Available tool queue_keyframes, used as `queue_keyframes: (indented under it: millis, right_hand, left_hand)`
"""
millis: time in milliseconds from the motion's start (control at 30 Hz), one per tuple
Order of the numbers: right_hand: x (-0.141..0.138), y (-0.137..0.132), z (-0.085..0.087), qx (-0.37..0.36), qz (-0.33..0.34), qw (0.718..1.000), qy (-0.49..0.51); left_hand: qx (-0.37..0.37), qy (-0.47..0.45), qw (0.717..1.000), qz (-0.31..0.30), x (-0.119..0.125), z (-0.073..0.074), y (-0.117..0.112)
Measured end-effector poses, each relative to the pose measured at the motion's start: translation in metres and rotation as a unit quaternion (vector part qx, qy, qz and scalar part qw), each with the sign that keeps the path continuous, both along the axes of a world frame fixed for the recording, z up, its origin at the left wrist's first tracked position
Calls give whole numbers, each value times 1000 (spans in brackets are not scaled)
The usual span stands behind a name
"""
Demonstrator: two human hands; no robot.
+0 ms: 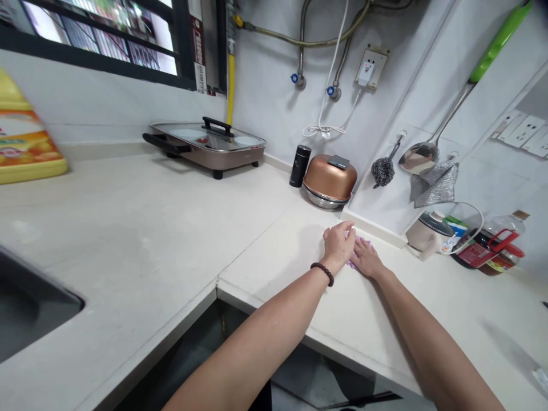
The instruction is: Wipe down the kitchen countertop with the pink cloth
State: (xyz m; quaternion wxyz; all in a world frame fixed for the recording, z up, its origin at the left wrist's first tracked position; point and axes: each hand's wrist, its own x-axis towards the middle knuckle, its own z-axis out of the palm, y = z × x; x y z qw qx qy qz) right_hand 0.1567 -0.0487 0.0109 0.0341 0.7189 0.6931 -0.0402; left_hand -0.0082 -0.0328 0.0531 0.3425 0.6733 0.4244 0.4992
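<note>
One cloth (351, 264), apparently beneath the hands (338, 248) (367, 260)

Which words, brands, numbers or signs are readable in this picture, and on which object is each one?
No text can be read with certainty.
Yellow jug: label lettering blurred.
Dark red and white strip by the window: characters blurred.
White plug: mark too small.
Black flask: marking too small.
Red-labelled container: print too small and blurred.
</note>
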Motion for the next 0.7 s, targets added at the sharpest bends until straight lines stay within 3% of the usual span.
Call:
queue_keyframes:
  millis: [167, 300, 500, 700]
  right_hand:
    - [-2, 48, 1, -1, -54, 999, 1]
    - [-3, 60, -2, 8, -62, 998, 12]
    - [17, 41, 0, 19, -73, 997, 22]
    - [89, -8, -12, 34, -145, 989, -9]
  left_hand:
    - [27, 27, 999, -14, 1, -3, 2]
    - [49, 54, 997, -8, -1, -5, 4]
    - [54, 70, 996, 4, -4, -7, 6]
    - [41, 66, 997, 10, -5, -7, 8]
